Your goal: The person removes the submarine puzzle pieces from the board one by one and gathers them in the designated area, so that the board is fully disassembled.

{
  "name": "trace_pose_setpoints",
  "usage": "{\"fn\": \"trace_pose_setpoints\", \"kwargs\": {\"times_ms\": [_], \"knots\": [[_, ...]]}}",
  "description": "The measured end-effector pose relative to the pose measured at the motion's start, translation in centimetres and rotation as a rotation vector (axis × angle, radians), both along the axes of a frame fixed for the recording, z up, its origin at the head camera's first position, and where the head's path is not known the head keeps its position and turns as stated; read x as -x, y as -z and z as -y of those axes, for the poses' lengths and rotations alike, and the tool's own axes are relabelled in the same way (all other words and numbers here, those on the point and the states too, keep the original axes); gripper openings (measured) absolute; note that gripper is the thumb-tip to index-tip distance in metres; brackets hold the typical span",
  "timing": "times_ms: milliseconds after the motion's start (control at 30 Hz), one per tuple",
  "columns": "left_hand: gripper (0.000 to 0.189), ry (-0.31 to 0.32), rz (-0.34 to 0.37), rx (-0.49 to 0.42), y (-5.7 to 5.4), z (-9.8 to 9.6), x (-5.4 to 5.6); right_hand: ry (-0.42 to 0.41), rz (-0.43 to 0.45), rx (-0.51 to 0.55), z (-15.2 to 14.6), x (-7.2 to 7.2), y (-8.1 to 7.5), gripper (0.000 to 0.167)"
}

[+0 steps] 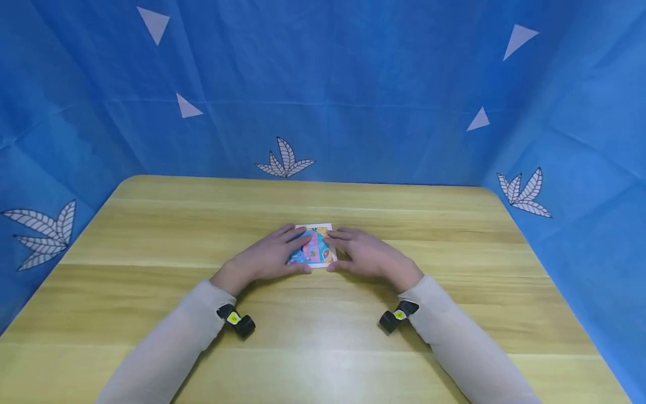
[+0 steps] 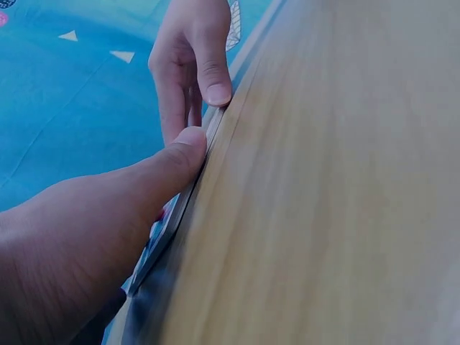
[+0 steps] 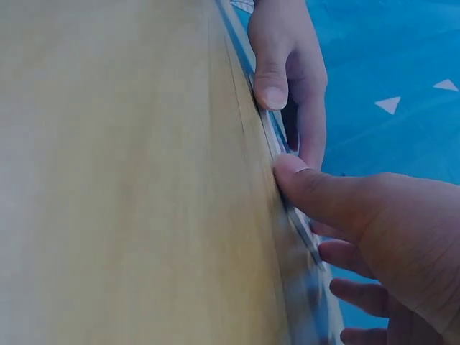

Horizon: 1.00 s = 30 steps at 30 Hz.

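Observation:
A small square picture board, colourful with a white border, lies near the middle of the wooden table. My left hand holds its left side, fingers reaching over the picture and thumb at the near edge. From the other side my right hand grips it likewise, its thumb close to the left one. Seen from the left wrist, the thin board shows edge-on under the left thumb. In the right wrist view, the right thumb presses at the board's edge, with the other fingers spread behind. Part of the picture is hidden by fingers.
The wooden table has rounded far corners. Blue cloth with white triangles and leaf drawings hangs behind it and along both sides. Small black wrist cameras sit on both grey sleeves.

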<state>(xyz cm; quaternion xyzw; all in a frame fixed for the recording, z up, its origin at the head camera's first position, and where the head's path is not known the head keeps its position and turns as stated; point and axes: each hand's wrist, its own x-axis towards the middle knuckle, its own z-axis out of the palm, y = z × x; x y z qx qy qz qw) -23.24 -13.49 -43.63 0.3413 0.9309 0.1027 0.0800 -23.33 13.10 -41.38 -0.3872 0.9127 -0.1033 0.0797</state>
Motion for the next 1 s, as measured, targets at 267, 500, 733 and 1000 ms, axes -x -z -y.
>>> {"fn": "trace_pose_setpoints", "kwargs": {"times_ms": [267,500,733,1000], "knots": [[0.085,0.031,0.027,0.007,0.4,-0.3,-0.9,0.004,-0.005,-0.063,-0.4,-1.5,-0.2,0.069],[0.084,0.060,-0.015,0.025,0.5,-0.9,-0.9,0.045,-0.049,-0.006,-0.7,-1.8,-0.3,0.066],[0.081,0.121,-0.079,0.013,0.3,-1.3,-0.7,0.148,-0.120,0.167,-0.1,0.1,0.0,0.045],[0.069,0.172,-0.065,0.003,0.0,-1.6,-1.2,0.158,-0.134,0.200,0.5,1.4,0.8,0.026]]}}
